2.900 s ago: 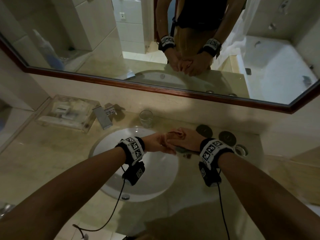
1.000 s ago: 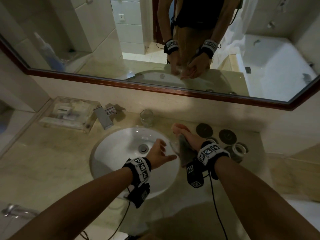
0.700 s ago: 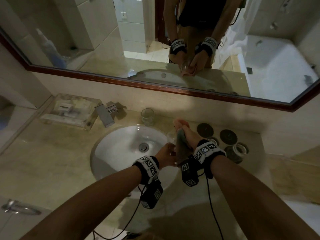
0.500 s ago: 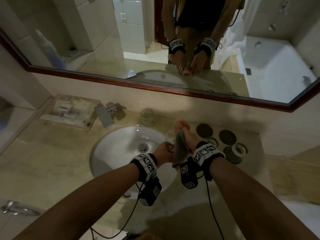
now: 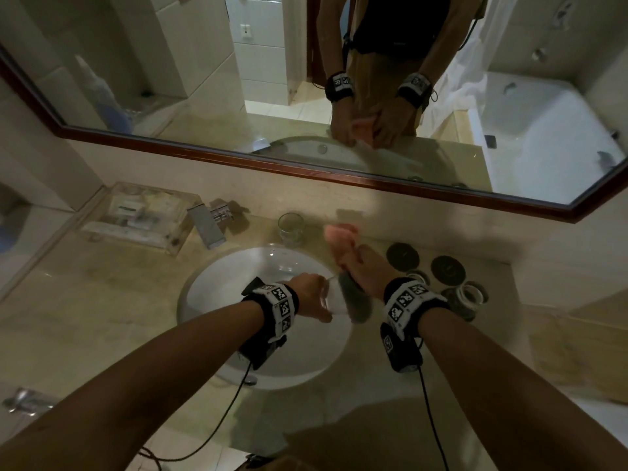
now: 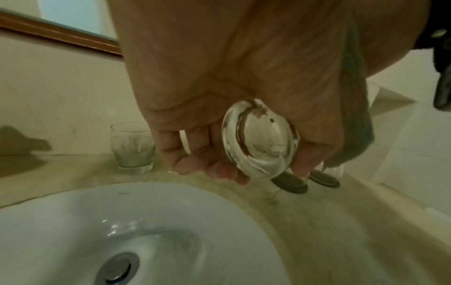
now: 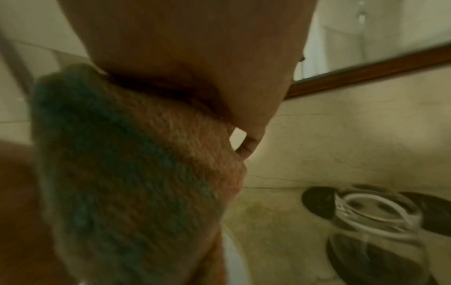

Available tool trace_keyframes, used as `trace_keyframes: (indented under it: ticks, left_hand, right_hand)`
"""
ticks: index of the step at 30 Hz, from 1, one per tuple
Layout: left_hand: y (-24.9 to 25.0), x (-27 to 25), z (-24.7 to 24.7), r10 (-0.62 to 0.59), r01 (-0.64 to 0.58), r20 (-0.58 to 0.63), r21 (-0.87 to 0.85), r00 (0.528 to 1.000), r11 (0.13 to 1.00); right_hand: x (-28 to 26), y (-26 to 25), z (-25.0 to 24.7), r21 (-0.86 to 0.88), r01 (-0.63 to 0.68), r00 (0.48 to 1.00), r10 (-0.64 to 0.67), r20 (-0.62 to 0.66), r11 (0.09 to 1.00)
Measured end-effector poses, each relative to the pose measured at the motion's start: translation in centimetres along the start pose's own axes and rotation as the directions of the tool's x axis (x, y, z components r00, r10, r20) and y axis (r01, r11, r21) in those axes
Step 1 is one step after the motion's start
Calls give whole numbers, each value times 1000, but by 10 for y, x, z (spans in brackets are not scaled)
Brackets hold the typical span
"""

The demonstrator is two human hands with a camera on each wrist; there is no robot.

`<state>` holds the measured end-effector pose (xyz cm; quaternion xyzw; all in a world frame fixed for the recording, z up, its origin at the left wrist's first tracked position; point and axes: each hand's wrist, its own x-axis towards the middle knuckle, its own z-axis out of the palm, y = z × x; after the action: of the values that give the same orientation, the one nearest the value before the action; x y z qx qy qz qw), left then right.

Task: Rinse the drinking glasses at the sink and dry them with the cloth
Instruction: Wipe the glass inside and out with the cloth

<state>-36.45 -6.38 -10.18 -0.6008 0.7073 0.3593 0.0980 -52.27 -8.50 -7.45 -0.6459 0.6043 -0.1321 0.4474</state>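
Observation:
My left hand (image 5: 317,299) grips a clear drinking glass (image 5: 334,297) over the right side of the white sink (image 5: 217,287). In the left wrist view the glass's thick base (image 6: 261,138) faces the camera between my curled fingers (image 6: 192,152). My right hand (image 5: 358,266) holds a grey cloth (image 5: 353,300) against the glass; the cloth (image 7: 122,164) fills the right wrist view. Whether the cloth reaches inside the glass is hidden. A second glass (image 5: 290,227) stands upright behind the basin, also seen as the second glass (image 6: 133,148).
A square tap (image 5: 207,226) and a clear tray (image 5: 139,215) of toiletries sit at the back left. Two dark coasters (image 5: 402,255) lie at the right, with more glasses (image 5: 470,295) beside them. A framed mirror (image 5: 306,171) runs above the counter.
A second ago my left hand was open beside the glass; it has since taken hold of the glass. Both hands have shifted slightly nearer to me, the cloth still against the glass.

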Motion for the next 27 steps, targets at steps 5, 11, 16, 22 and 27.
trace_keyframes:
  ticks: [5,11,16,22,27]
  left_hand:
    - [16,1,-2,123,-113,-54,148,991,982]
    - [30,3,-2,178,-119,-189,289,966,950]
    - [27,3,-12,176,-97,-206,342,963,935]
    - [9,5,-24,146,-95,-119,360,982,928]
    - [2,9,-30,189,-150,-71,366,979,918]
  right_hand:
    - [13,-1,14,-419,0,998,28,60,908]
    - [31,-1,2,-38,-127,978,119,-173,991]
    - [16,2,1,-405,70,994,-97,-46,912]
    - [-4,17,-6,-466,404,914,-367,173,787]
    - [-5,20,1,-415,378,924,-361,124,828]
